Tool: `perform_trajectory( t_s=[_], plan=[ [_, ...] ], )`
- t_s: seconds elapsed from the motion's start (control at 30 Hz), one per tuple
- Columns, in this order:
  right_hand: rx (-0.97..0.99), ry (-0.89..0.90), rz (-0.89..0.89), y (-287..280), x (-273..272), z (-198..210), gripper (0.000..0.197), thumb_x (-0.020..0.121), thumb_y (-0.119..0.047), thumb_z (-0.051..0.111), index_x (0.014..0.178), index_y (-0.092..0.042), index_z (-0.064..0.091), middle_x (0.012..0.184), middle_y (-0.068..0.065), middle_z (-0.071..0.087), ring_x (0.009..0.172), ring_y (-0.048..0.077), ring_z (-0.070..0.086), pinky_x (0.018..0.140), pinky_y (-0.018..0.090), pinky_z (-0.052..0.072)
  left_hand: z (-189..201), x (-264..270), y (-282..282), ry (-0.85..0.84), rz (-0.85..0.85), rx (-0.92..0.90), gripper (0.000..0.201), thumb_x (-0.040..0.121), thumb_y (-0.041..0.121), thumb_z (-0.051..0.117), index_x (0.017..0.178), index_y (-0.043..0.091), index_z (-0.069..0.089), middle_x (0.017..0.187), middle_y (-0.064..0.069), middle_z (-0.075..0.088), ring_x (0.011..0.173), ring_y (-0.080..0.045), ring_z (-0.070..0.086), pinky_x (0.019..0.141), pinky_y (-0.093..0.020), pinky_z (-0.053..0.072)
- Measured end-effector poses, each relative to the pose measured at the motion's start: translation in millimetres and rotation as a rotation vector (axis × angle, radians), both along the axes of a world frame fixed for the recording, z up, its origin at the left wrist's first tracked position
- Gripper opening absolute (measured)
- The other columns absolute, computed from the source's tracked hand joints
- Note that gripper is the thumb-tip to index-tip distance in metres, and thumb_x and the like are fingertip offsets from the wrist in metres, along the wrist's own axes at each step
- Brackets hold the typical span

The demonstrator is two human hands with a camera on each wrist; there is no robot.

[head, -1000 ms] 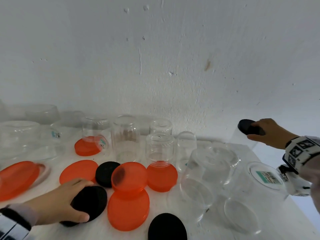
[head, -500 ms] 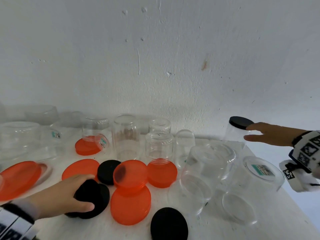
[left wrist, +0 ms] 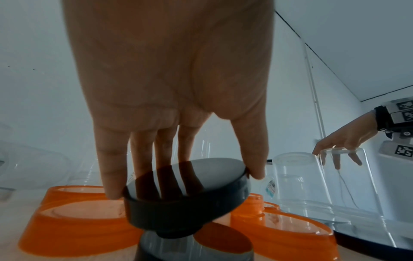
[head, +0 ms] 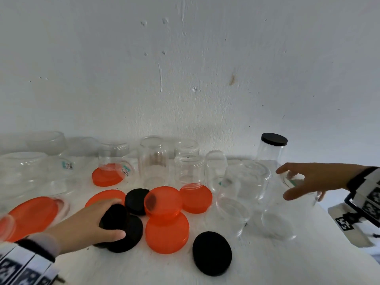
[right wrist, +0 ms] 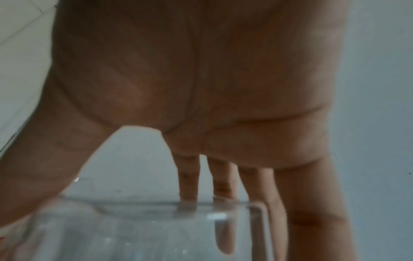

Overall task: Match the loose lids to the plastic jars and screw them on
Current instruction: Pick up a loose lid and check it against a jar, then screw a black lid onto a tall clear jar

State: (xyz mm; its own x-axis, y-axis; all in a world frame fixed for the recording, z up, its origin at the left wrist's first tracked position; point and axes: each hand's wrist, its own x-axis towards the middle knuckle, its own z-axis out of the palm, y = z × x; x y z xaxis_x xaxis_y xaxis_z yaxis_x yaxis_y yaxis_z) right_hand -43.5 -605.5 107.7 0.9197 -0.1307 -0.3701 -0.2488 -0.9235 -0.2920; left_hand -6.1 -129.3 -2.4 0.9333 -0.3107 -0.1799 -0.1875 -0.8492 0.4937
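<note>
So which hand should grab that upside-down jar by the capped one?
The right hand, probably. Its spread fingers already reach down over the upside-down jar. The left hand is busy pinching a black lid across the table.

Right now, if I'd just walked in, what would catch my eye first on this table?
Probably the bright orange lids scattered across the near left of the white table, among clear upturned jars. Then the hands: the left hand grips a black lid lifted off the pile, while the right hand spreads over an upturned clear jar. At the back right stands one jar already capped in black.
</note>
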Motion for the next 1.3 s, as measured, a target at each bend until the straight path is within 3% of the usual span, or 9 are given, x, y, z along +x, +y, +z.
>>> perform_trajectory(
  t_s=[0.27, 0.37, 0.5, 0.63, 0.73, 0.83, 1.03, 1.13, 1.3],
  plan=[
    [-0.038, -0.049, 0.015, 30, -30, 9, 0.064, 0.068, -0.046, 0.079, 0.118, -0.048, 0.040, 0.118, -0.016, 0.048, 0.094, 0.007, 0.059, 0.070, 0.024, 0.055, 11, -13, 32, -0.026, 0.017, -0.131, 0.082, 0.071, 0.057, 0.069, 0.140, 0.036, 0.029, 0.129, 0.019, 0.041, 0.118, -0.002, 0.043, 0.094, -0.018, 0.038],
    [0.094, -0.084, 0.042, 55, -43, 18, 0.064, 0.054, -0.050, 0.079, 0.108, -0.051, 0.047, 0.118, -0.010, 0.048, 0.091, 0.021, 0.063, 0.067, 0.022, 0.053, 12, -13, 48, -0.064, 0.036, -0.185, 0.086, 0.059, 0.069, 0.063, 0.135, 0.039, 0.036, 0.129, 0.018, 0.046, 0.117, -0.002, 0.047, 0.097, -0.025, 0.043],
    [0.449, -0.166, 0.067, 104, -54, 16, 0.059, 0.059, -0.039, 0.088, 0.109, -0.040, 0.056, 0.101, 0.003, 0.055, 0.073, 0.025, 0.065, 0.064, 0.022, 0.054, 15, -14, 68, -0.129, 0.079, -0.249, 0.086, 0.059, 0.071, 0.056, 0.136, 0.038, 0.040, 0.125, 0.017, 0.050, 0.112, -0.004, 0.051, 0.086, -0.021, 0.044],
    [0.791, -0.263, -0.006, 160, -52, -5, 0.065, 0.056, -0.039, 0.079, 0.110, -0.012, 0.058, 0.095, 0.013, 0.059, 0.082, 0.031, 0.067, 0.074, 0.043, 0.057, 22, -18, 87, -0.154, 0.134, -0.372, 0.064, 0.064, 0.066, 0.053, 0.123, 0.043, 0.051, 0.096, 0.013, 0.060, 0.082, -0.001, 0.057, 0.066, -0.014, 0.040],
    [0.929, -0.253, -0.034, 199, -45, -23, 0.061, 0.061, -0.041, 0.075, 0.103, -0.002, 0.054, 0.086, 0.015, 0.063, 0.080, 0.031, 0.062, 0.076, 0.044, 0.052, 28, -21, 98, -0.173, 0.206, -0.504, 0.017, 0.081, 0.054, 0.057, 0.097, 0.056, 0.057, 0.099, 0.016, 0.067, 0.087, -0.001, 0.061, 0.070, -0.017, 0.043],
    [1.096, -0.138, -0.098, 235, -39, -41, 0.056, 0.061, -0.029, 0.087, 0.100, -0.005, 0.056, 0.086, 0.016, 0.060, 0.077, 0.031, 0.059, 0.073, 0.042, 0.053, 33, -22, 108, -0.187, 0.239, -0.578, 0.015, 0.088, 0.047, 0.055, 0.099, 0.055, 0.061, 0.105, 0.019, 0.066, 0.095, 0.001, 0.060, 0.076, -0.015, 0.042],
    [1.250, 0.104, -0.051, 297, -31, -73, 0.046, 0.051, -0.030, 0.082, 0.092, -0.013, 0.073, 0.081, 0.007, 0.067, 0.073, 0.023, 0.066, 0.078, 0.042, 0.057, 45, -22, 124, -0.235, 0.298, -0.684, 0.027, 0.087, 0.049, 0.054, 0.111, 0.043, 0.064, 0.112, 0.018, 0.064, 0.105, -0.001, 0.055, 0.083, -0.022, 0.041],
    [1.263, 0.111, -0.054, 324, -24, -84, 0.039, 0.057, -0.031, 0.078, 0.088, -0.010, 0.068, 0.074, 0.009, 0.064, 0.072, 0.024, 0.063, 0.082, 0.041, 0.054, 53, -22, 128, -0.270, 0.298, -0.678, 0.030, 0.089, 0.048, 0.052, 0.114, 0.038, 0.064, 0.106, 0.012, 0.067, 0.099, -0.008, 0.060, 0.074, -0.019, 0.044],
    [1.279, 0.068, -0.019, 365, -13, -93, 0.015, 0.063, -0.032, 0.068, 0.069, -0.020, 0.074, 0.082, 0.006, 0.065, 0.077, 0.019, 0.060, 0.078, 0.029, 0.050, 66, -20, 135, -0.309, 0.263, -0.654, 0.033, 0.087, 0.052, 0.053, 0.116, 0.039, 0.062, 0.107, 0.018, 0.066, 0.088, 0.007, 0.060, 0.062, -0.011, 0.045]
  ],
)
